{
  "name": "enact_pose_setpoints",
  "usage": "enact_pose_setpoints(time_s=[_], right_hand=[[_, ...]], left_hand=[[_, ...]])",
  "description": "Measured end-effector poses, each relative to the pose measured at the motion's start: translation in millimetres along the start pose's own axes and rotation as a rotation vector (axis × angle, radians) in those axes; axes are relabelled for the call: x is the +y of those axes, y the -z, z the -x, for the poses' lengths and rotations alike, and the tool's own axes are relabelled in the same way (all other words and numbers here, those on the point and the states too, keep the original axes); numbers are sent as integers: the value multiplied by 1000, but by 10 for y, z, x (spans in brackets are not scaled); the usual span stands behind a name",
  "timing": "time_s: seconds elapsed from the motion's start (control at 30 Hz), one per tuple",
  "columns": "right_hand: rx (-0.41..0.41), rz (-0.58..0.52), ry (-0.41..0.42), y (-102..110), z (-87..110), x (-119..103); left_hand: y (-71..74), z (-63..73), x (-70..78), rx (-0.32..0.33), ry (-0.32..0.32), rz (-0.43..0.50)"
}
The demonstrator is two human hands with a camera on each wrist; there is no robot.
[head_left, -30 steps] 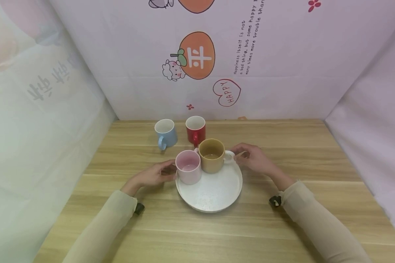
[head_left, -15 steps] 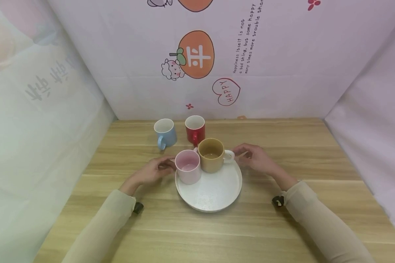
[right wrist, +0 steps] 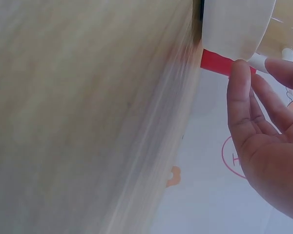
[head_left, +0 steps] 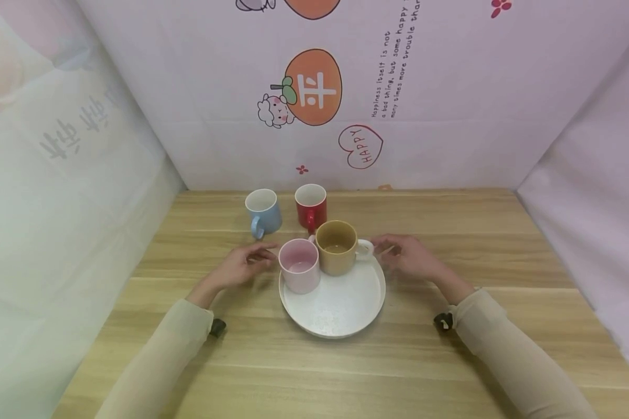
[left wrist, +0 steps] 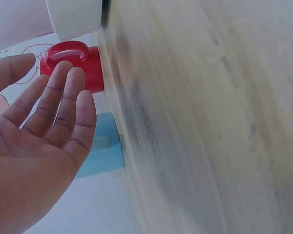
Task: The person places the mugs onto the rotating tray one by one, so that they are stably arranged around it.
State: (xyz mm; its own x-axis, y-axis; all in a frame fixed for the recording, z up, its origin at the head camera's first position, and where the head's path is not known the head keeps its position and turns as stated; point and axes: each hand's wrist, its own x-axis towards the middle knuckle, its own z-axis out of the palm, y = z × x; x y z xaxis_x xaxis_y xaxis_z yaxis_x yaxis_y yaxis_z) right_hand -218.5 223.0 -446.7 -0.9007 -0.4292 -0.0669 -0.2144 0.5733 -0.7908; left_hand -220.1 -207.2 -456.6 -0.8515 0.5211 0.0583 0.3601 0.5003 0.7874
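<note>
Wooden table [head_left: 304, 378]: left hand [head_left: 238, 266] and right hand [head_left: 409, 257] (both released) flank a white tray [head_left: 343, 308].

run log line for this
left hand: open, beside pink mug | right hand: near white handle of tan mug | tray: under pink, tan mugs

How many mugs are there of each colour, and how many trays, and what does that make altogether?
Pink mug: 1
Mustard-yellow mug: 1
Light blue mug: 1
Red mug: 1
White round tray: 1
Total: 5 (4 mugs and 1 tray)
</note>
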Motion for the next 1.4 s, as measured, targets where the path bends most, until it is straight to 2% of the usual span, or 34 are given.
enact_pose_setpoints(time_s=[0.47,0.9,1.13,1.4], right_hand=[[-58,-10,22,-37,-2,44],[-80,33,26,-30,6,52],[-91,39,6,-25,29,60],[-134,-15,-1,-15,65,105]], left_hand=[[57,4,40,43,73,-50],[122,6,47,69,53,-65],[188,27,99,67,121,-62],[227,28,65,76,112,-28]])
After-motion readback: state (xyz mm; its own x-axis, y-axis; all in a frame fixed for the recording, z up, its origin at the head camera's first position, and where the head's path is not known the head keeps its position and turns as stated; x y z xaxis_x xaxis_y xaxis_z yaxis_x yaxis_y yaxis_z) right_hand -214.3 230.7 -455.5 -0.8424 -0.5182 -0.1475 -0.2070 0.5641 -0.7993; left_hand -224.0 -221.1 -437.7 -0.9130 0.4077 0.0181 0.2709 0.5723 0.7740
